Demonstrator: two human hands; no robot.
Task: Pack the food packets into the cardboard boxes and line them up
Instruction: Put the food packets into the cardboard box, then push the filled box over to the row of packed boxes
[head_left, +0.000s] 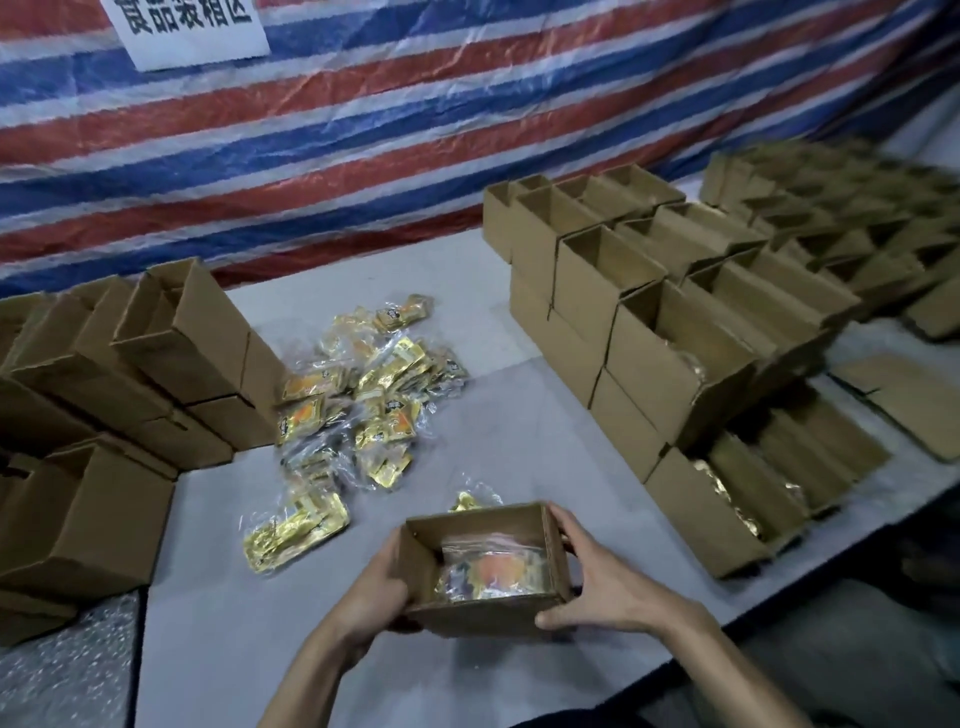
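Left hand (376, 587) and right hand (608, 577) clasp upward-open box (483, 621), long axis seemingly crosswise

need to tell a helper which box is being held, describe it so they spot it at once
On the grey table, stacks of cardboard boxes flank a heap of gold packets. In front of the heap, near the table's edge, is one open box. Only this one stands apart, gripped by the left hand and right hand, a packet inside.
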